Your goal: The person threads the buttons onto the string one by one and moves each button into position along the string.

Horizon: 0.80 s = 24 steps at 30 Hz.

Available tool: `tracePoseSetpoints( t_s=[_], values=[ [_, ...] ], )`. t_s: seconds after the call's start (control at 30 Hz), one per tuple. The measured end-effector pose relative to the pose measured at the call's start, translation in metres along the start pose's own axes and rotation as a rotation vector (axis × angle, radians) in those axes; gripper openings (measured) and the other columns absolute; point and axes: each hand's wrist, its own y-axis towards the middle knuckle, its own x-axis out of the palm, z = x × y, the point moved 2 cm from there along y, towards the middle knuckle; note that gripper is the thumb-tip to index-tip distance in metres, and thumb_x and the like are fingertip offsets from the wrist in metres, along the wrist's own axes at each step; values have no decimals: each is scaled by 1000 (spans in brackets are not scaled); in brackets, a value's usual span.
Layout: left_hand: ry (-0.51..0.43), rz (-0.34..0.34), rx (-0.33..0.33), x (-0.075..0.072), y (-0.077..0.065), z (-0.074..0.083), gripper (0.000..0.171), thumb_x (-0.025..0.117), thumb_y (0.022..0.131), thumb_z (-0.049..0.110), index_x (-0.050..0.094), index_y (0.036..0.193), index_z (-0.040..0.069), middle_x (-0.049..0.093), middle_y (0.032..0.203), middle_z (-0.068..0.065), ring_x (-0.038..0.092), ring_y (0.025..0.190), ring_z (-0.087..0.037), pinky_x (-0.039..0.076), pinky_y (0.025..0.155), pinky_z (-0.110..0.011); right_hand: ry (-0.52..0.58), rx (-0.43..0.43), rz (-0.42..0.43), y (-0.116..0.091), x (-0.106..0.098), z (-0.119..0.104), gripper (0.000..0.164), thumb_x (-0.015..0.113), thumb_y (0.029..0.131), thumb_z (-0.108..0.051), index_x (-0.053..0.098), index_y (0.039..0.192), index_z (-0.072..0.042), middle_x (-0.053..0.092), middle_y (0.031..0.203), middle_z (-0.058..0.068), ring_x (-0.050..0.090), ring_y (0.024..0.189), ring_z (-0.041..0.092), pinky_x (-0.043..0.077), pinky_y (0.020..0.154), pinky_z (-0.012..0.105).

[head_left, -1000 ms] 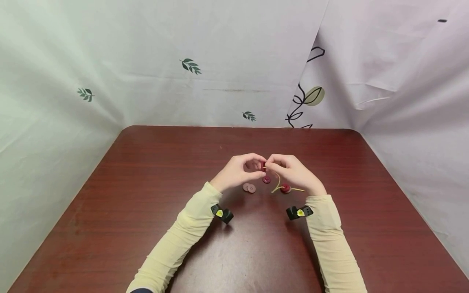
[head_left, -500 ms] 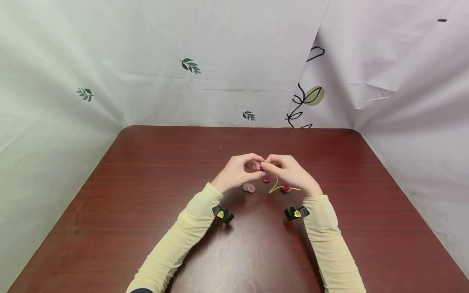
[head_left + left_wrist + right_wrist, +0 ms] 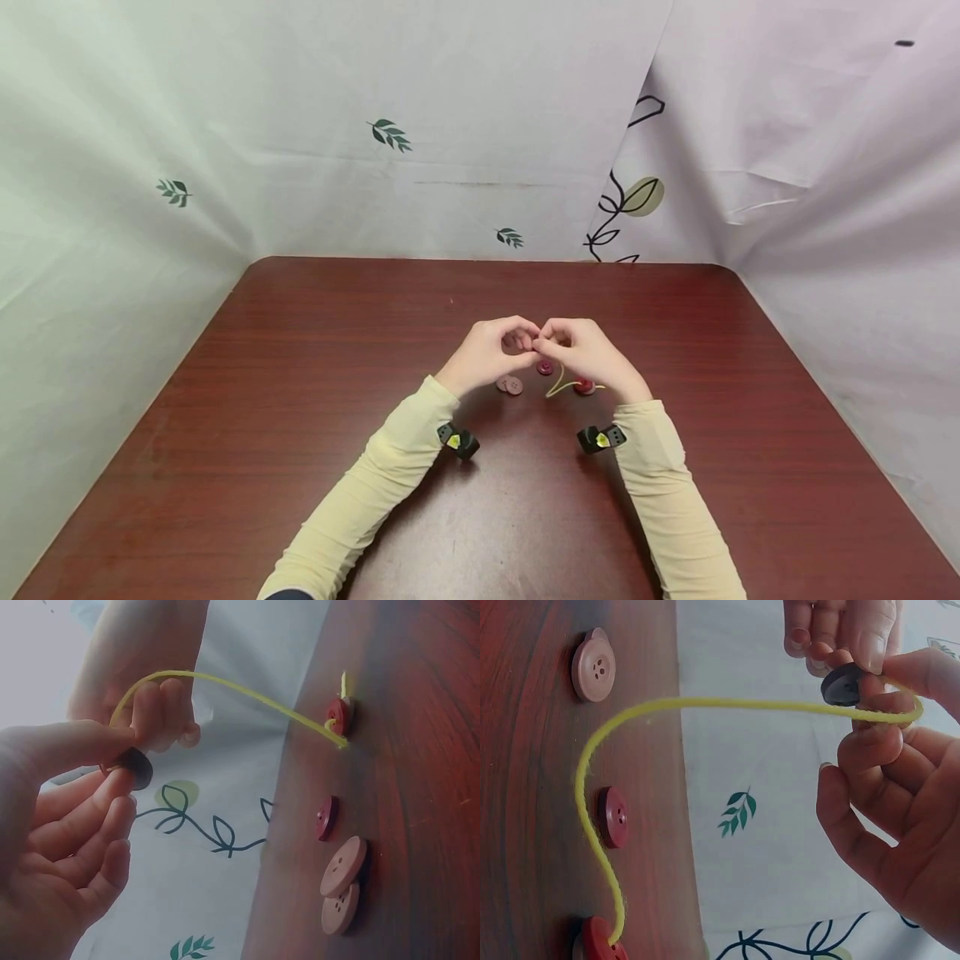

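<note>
My left hand [image 3: 483, 354] pinches a dark round button [image 3: 840, 685] between thumb and fingers, raised above the table. Fingertip to fingertip with it, my right hand [image 3: 592, 350] pinches the yellow string [image 3: 735, 703] right at that button. In the head view the fingers hide the button. From the right hand the string curves down to a red button [image 3: 339, 718], which lies on the table with the string through it and a short tail beyond. Near the hands a dark red button [image 3: 545, 367] lies by itself.
Two pinkish buttons [image 3: 344, 867] lie overlapping on the table, below the left hand in the head view. The brown wooden table [image 3: 337, 333] reaches back to a pale cloth [image 3: 300, 167] with leaf prints. Dark wrist cameras sit at both sleeves.
My right hand has shifted slightly left, its fingers now covering the held button in the head view. The string's tail beyond the red button shows shorter. The left hand stays nearly in place.
</note>
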Motion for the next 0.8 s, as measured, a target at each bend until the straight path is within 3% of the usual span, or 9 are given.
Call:
tracePoseSetpoints(
  t_s=[0.17,0.33,0.8],
  values=[
    [-17,-37,-33,0,0,-2,26,74,84,15,68,109,10,69,86,-4,61,75,-10,54,74,-32,-47,-3,4,0,-2,0,11,60,91,-13,66,82,-10,63,70,4,49,60,9,39,57,23],
    [-42,-55,-51,-1,0,-2,23,70,88,15,68,111,11,69,88,-4,61,76,-11,53,73,-33,-69,9,6,-1,-5,0,10,60,90,-12,67,84,-9,65,74,10,48,61,11,39,57,23],
    [-58,14,-58,1,0,-3,16,65,88,9,68,104,10,69,85,-5,59,72,-10,50,68,-24,-79,6,8,0,-2,-1,9,59,88,-10,67,84,-9,64,72,3,49,61,11,39,56,23]
  ],
)
